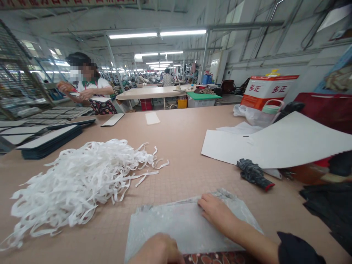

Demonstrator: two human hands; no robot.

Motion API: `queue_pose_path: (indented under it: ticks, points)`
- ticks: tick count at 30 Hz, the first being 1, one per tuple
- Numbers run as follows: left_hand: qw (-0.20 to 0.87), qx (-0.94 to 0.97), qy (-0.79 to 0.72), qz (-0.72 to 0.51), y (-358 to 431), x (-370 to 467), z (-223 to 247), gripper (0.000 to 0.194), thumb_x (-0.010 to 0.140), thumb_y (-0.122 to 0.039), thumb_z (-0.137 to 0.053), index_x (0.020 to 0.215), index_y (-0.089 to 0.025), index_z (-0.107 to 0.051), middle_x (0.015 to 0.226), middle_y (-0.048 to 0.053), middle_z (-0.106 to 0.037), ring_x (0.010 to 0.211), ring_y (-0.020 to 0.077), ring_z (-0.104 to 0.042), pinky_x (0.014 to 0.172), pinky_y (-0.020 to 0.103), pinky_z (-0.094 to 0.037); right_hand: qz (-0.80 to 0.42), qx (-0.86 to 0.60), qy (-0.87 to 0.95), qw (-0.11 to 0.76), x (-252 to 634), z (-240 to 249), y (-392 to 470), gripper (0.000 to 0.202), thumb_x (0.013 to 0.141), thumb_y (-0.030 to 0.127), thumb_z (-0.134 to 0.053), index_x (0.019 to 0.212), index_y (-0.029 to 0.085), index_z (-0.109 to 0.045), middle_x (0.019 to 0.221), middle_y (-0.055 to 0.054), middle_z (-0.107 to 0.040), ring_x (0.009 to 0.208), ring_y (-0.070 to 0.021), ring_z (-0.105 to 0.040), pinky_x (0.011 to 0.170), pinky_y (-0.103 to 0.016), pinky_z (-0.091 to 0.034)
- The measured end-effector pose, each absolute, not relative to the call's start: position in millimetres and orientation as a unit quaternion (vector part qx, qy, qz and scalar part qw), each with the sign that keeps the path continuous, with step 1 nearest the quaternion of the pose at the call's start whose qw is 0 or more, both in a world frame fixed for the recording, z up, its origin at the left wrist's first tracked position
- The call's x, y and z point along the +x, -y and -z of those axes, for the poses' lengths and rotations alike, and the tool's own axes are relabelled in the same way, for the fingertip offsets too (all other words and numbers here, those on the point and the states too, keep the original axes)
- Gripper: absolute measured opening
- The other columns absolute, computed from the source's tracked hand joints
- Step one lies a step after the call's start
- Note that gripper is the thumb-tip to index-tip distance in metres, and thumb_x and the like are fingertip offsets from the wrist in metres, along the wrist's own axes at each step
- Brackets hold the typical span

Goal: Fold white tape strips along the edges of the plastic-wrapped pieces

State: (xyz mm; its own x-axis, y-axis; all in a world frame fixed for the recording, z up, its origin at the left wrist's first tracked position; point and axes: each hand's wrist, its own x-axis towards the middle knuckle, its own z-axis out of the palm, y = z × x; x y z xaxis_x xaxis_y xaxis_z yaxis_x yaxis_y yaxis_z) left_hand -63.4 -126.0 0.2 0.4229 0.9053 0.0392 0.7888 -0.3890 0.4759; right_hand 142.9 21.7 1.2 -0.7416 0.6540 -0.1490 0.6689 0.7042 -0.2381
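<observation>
A grey, worn flat sheet (170, 223) lies at the table's near edge, its far edge frayed and crumpled. My right hand (217, 212) rests on top of it near that far edge, fingers close together and lying on the surface. At the sheet's near edge, my left hand (158, 249) is curled, its knuckles up. Its fingertips are mostly hidden and slightly blurred, so what they hold does not show. A brown patterned cloth (217, 258) shows below the sheet.
White strips (82, 179) heap up on the left of the table (181, 146), near stacked dark-edged panels (52, 141). To the right lie a large white sheet (264, 143) and a dark grey glove (253, 174). Across the table a person (92, 86) holds a white panel.
</observation>
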Motion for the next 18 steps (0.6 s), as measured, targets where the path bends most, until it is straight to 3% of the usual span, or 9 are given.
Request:
queue_pose_path:
  ticks: [3, 7, 12, 18]
  points:
    - [0.193, 0.791, -0.564, -0.137, 92, -57, -16, 0.012, 0.078, -0.022, -0.052, 0.082, -0.027, -0.063, 0.078, -0.003, -0.063, 0.073, 0.0134, -0.057, 0.067, 0.023, -0.042, 0.113, 0.379, -0.918, 0.020, 136, 15, -23, 0.014, 0.076, 0.008, -0.048, 0.080, 0.014, -0.060, 0.089, -0.009, -0.059, 0.088, -0.0219, -0.052, 0.076, -0.031, -0.038]
    - [0.123, 0.769, -0.617, -0.111, 62, -45, -7, 0.020, 0.074, -0.017, -0.057, 0.093, -0.023, -0.058, 0.092, 0.001, -0.060, 0.086, 0.0182, -0.053, 0.076, 0.031, -0.041, 0.108, 0.367, -0.924, 0.003, 140, 18, -21, 0.013, 0.076, 0.008, -0.047, 0.078, 0.014, -0.059, 0.086, -0.008, -0.059, 0.085, -0.0204, -0.052, 0.073, -0.029, -0.039]
    - [0.075, 0.768, -0.630, -0.086, 53, -34, 18, 0.025, 0.074, -0.018, -0.058, 0.098, -0.021, -0.054, 0.099, 0.003, -0.056, 0.091, 0.0205, -0.050, 0.080, 0.035, -0.040, 0.121, 0.353, -0.927, -0.045, 139, 18, -20, 0.015, 0.075, 0.007, -0.050, 0.083, 0.016, -0.058, 0.089, -0.005, -0.058, 0.087, -0.0193, -0.051, 0.074, -0.028, -0.038]
    - [0.061, 0.763, -0.635, -0.106, 57, -32, 21, 0.036, 0.072, -0.017, -0.061, 0.106, -0.021, -0.050, 0.103, 0.004, -0.056, 0.093, 0.0209, -0.049, 0.081, 0.036, -0.040, 0.122, 0.357, -0.925, -0.035, 135, 19, -23, 0.013, 0.075, 0.006, -0.048, 0.075, 0.015, -0.057, 0.085, -0.006, -0.058, 0.083, -0.0193, -0.052, 0.071, -0.028, -0.039]
